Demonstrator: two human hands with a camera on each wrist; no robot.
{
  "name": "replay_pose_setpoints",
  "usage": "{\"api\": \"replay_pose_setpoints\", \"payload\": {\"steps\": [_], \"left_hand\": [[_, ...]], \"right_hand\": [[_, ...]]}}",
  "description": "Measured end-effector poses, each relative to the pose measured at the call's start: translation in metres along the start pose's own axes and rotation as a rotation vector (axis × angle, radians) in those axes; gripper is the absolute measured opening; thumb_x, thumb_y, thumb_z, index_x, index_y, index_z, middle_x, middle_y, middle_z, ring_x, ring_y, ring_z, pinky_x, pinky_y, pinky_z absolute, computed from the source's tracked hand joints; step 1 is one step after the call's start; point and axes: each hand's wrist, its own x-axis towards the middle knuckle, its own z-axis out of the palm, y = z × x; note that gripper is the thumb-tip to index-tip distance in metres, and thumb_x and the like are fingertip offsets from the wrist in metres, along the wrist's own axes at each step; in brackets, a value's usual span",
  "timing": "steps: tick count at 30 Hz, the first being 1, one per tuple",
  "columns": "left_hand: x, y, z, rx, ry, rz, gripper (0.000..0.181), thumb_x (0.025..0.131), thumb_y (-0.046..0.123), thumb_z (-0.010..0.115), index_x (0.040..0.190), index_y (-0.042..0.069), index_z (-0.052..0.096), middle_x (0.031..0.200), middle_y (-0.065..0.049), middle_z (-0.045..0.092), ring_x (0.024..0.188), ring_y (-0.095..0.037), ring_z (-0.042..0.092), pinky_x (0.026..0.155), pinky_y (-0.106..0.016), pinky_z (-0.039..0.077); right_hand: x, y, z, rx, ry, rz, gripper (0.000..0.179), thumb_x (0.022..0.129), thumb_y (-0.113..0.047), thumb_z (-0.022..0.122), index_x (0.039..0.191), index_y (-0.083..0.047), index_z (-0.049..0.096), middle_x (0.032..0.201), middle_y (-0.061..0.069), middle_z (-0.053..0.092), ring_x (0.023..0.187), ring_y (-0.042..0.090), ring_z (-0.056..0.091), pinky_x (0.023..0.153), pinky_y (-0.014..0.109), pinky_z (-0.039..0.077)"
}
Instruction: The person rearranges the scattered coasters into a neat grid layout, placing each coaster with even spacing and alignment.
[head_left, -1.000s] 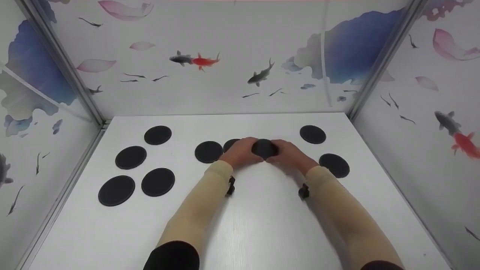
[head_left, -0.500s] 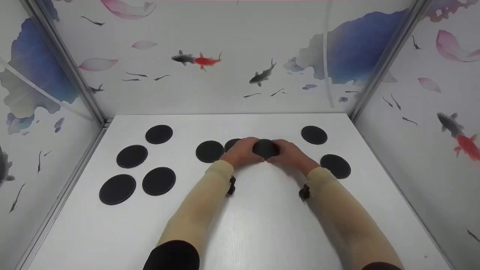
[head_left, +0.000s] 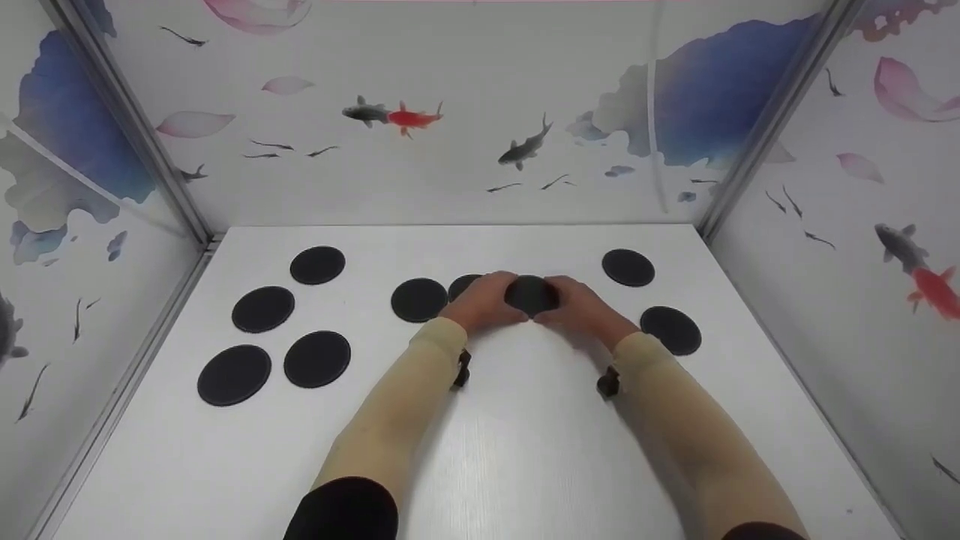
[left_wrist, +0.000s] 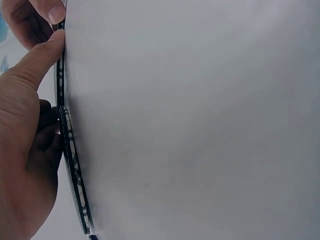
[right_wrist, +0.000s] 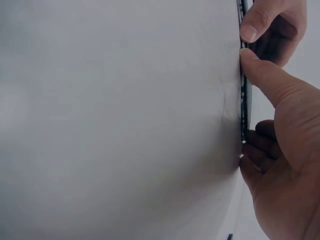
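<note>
Between my two hands, a black round disc (head_left: 532, 295) lies on the white table toward the back middle. My left hand (head_left: 484, 301) grips its left side, thumb at the near edge and fingers curled behind. From the right, my right hand (head_left: 585, 307) holds it the same way, and the two thumb tips almost meet in front. Both wrist views show the held disc (right_wrist: 244, 110) edge-on, with a patterned rim. A second disc (head_left: 460, 286) is partly hidden behind my left hand; in the left wrist view this neighbouring disc (left_wrist: 75, 170) overlaps the held one's end.
Another black disc (head_left: 419, 300) lies just left of the half-hidden one. Several more, including one disc (head_left: 317, 359), are spread over the left side. On the right are a far disc (head_left: 628, 268) and a nearer disc (head_left: 670, 331). Printed walls (head_left: 450, 187) enclose the table (head_left: 517, 465).
</note>
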Motion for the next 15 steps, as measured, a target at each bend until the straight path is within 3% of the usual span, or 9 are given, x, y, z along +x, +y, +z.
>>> {"api": "replay_pose_setpoints", "payload": {"steps": [8,15], "left_hand": [[-0.002,0.007,-0.004,-0.004,-0.013,-0.051,0.058,0.092,0.041,0.092,0.139,0.02,0.067,0.125,0.007,0.07,0.117,-0.015,0.066,0.108,-0.04,0.052],[-0.004,0.018,-0.006,0.044,-0.021,-0.065,0.092,0.091,0.042,0.094,0.164,0.011,0.049,0.16,-0.006,0.057,0.147,-0.024,0.055,0.123,-0.042,0.044]], "right_hand": [[-0.005,0.0,-0.001,-0.006,-0.009,0.049,0.086,0.094,-0.036,0.092,0.164,-0.012,0.05,0.165,0.011,0.053,0.157,0.034,0.044,0.13,0.054,0.032],[-0.015,0.007,-0.012,0.003,-0.006,0.062,0.1,0.094,-0.044,0.09,0.171,-0.007,0.038,0.175,0.018,0.038,0.164,0.04,0.03,0.133,0.056,0.025]]}}
